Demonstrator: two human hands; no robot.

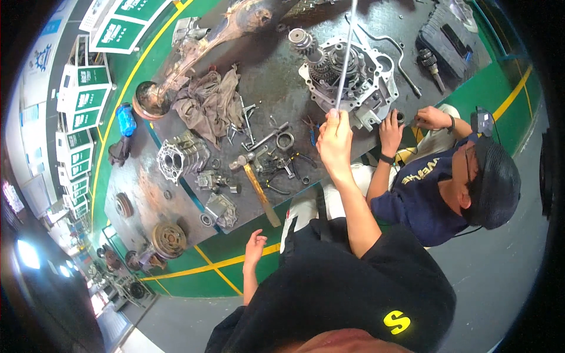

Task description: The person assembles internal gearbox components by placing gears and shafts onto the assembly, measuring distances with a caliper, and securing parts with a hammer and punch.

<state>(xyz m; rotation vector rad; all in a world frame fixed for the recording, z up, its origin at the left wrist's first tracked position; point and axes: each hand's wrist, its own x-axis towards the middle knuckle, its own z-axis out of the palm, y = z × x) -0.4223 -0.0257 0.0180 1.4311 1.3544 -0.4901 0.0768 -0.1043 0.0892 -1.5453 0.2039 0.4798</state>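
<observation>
My right hand (335, 144) is closed round the lower end of a long thin silver rod (347, 62). The rod slants up across an open gearbox housing (381, 88), in front of its gears and shafts. Whether its far end touches anything cannot be seen, as it runs out of the picture. My left hand (254, 250) hangs empty off the table's near edge, its fingers loosely bent and apart. Nearest to it is a hammer (257, 191) with a wooden handle jutting past the edge. Pliers with dark handles (278, 187) lie beside the hammer.
A co-worker (429, 194) sits at the right, both hands at the table edge beside the housing. On the metal table (141, 194) lie a brown rag (209, 103), a ribbed aluminium casing (181, 156), a geared shaft (431, 67), a blue bottle (125, 119) and a round pulley (169, 239).
</observation>
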